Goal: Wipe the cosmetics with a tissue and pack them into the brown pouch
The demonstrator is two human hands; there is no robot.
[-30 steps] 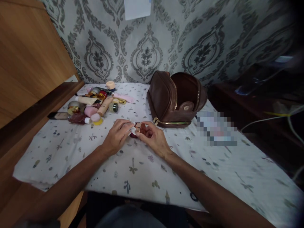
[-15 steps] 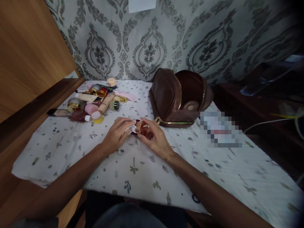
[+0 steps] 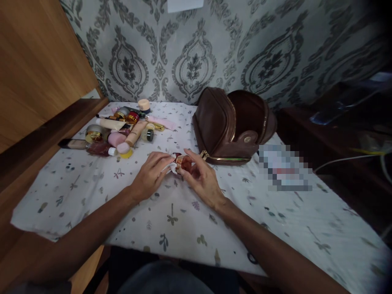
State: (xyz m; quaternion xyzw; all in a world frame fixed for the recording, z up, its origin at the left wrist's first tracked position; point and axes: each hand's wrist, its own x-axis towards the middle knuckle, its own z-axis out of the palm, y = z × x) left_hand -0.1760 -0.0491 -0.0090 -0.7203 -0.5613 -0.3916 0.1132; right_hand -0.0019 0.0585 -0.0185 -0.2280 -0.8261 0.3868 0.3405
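Note:
My right hand [image 3: 203,177] is closed round a red and gold cosmetic jar [image 3: 185,163], tilted on its side just above the table. My left hand [image 3: 153,171] pinches a white tissue [image 3: 172,167] against the jar's left end. The fingers partly cover both the jar and the tissue. Behind my right hand stands a brown leather cosmetic bag [image 3: 214,122] with its gold zip undone and its top gaping.
Several cosmetics lie bunched at the back left, among them a pink jar [image 3: 116,139], a beige tube [image 3: 135,134] and a bottle of dark red liquid [image 3: 98,149]. A blurred flat item [image 3: 284,167] lies right of the bag. Patterned cloth [image 3: 171,237] covers the table.
The tissue has shifted slightly round the jar's left end, and the jar has turned a little in my hands. The camera view has moved slightly.

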